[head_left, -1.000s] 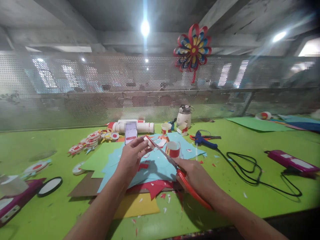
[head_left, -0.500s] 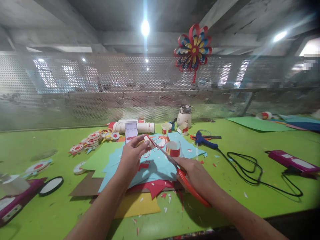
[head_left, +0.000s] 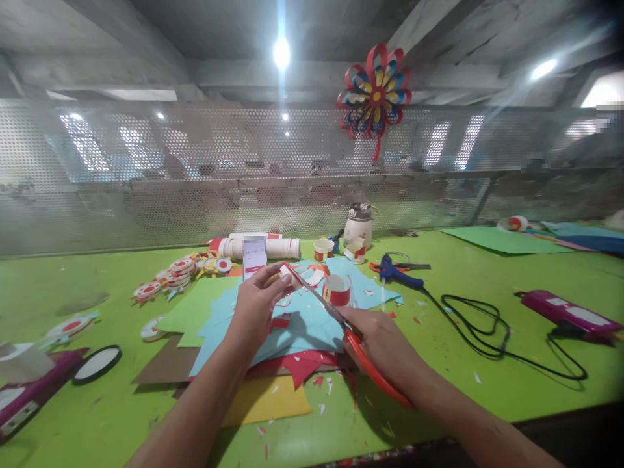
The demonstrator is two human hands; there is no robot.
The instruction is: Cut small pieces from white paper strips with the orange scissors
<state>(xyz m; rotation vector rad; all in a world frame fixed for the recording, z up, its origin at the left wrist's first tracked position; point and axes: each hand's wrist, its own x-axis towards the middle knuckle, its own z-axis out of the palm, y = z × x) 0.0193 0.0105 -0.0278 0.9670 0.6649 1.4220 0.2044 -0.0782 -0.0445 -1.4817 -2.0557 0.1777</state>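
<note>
Almost nothing had shifted in the last second: your left hand [head_left: 256, 305] still pinched the small white-and-red paper piece [head_left: 287, 273] between thumb and fingertips just above centre frame, and your right hand [head_left: 385, 344] stayed closed through the red-handled scissors [head_left: 336, 322], blades slightly parted at the piece's edge (only the view had drifted a little). The cut looked mid-way, over the blue paper [head_left: 312, 318] on the green desk [head_left: 439, 364].
</note>
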